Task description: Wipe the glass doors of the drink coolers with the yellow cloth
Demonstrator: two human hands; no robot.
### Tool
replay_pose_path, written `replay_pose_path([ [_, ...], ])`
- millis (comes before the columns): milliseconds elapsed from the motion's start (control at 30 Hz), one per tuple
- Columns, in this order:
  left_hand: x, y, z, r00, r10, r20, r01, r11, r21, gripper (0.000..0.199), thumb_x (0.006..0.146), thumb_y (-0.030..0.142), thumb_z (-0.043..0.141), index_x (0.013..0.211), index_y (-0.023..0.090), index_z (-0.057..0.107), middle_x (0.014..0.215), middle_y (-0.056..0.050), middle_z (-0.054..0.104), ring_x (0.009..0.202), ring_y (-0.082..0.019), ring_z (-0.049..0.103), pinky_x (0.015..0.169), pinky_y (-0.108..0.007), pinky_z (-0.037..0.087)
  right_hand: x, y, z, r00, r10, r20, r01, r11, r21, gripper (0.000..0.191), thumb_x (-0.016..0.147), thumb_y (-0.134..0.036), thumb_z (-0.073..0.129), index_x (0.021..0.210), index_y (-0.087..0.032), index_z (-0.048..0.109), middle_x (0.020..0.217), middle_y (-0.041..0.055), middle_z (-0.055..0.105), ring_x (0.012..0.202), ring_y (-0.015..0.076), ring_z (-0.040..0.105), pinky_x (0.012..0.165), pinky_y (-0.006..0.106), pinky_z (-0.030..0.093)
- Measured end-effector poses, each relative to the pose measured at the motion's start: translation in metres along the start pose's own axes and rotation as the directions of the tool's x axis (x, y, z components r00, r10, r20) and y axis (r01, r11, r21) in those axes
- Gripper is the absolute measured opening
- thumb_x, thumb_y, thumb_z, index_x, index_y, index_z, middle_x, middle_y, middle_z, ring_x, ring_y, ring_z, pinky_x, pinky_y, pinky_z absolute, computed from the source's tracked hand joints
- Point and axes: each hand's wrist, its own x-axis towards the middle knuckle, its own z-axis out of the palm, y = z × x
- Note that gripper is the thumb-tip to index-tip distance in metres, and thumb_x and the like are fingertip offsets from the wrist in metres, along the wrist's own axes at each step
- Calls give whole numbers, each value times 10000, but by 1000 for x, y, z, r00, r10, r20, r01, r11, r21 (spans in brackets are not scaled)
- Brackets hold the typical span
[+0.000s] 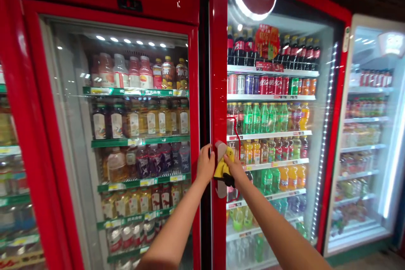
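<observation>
Both arms reach forward to the red door frame [218, 105] of a lit drinks cooler. My right hand [233, 166] is closed on a yellow and black cloth or glove [224, 163], held against the grey door handle [220, 192]. Just left of it, my left hand [206, 163] is at the dark gap beside the frame, its fingers curled and a thumb raised. Whether the left fingertips grip the frame's edge is hard to see. The cloth hides the middle of the handle.
Behind the closed glass on the left, another red cooler [194, 93] holds bottles on green-edged shelves [142, 142]. The right cooler has bottles and cans on white shelves [272, 97]. A white-framed cooler [340, 135] stands farther right.
</observation>
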Motion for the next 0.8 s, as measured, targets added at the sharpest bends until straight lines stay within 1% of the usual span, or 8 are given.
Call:
replay_pose_path([
  [100,-5,18,1,999,44,7,-44,999,-16,482,956,340,506,1410,178,536,1539,-149,511,1459,-252,447,1230,-482,319,-31,-25,-14,997,78,-21,-77,996,37,500,649,-609,800,956,-245,648,762,15,713,682,237,690,654,367,550],
  [267,-25,52,15,989,137,49,-133,988,-79,502,1004,468,446,1413,200,558,1486,-122,579,1433,-248,485,1217,-467,353,-79,-77,-42,994,100,-49,-95,991,98,548,604,-579,866,980,-239,658,792,14,716,690,227,680,648,354,547],
  [367,-49,68,22,982,187,30,-183,977,-113,558,1008,509,445,1452,180,526,1515,-138,548,1429,-251,490,1208,-465,372,-104,-115,-64,987,-86,-136,76,994,-80,519,668,-588,819,1016,-237,662,830,11,704,727,219,660,654,343,541],
  [433,-65,77,26,973,230,16,-226,965,-131,570,1009,515,453,1463,176,521,1509,-146,552,1417,-255,506,1196,-463,395,-117,-143,-79,936,-295,-192,232,927,-293,448,745,-579,758,1011,-233,662,843,7,686,753,211,641,676,339,532],
  [500,-79,85,32,956,293,8,-289,946,-146,554,1018,500,447,1468,185,523,1493,-140,570,1402,-254,523,1180,-455,421,-128,-170,-90,847,-511,-149,374,770,-517,363,822,-528,699,1023,-228,664,897,17,684,810,213,637,735,352,529],
  [600,-93,97,41,903,429,-16,-426,889,-169,518,1037,435,434,1502,213,489,1506,-126,558,1393,-248,533,1164,-439,449,-139,-211,-98,688,-722,65,529,438,-727,289,873,-414,663,1110,-247,663,1068,44,703,954,236,653,873,407,526],
  [700,-101,112,51,791,609,-48,-603,765,-224,521,1048,348,416,1562,268,395,1550,-105,511,1427,-252,493,1170,-444,446,-146,-248,-95,529,-803,275,591,116,-798,308,893,-331,631,1197,-287,651,1199,51,699,1096,264,650,973,464,512],
  [800,-103,130,60,650,757,-63,-731,600,-324,580,1039,283,412,1604,305,284,1574,-84,483,1486,-254,403,1188,-457,427,-155,-279,-87,427,-822,376,553,-92,-828,338,916,-295,595,1251,-307,638,1250,48,685,1180,274,633,1024,500,504],
])
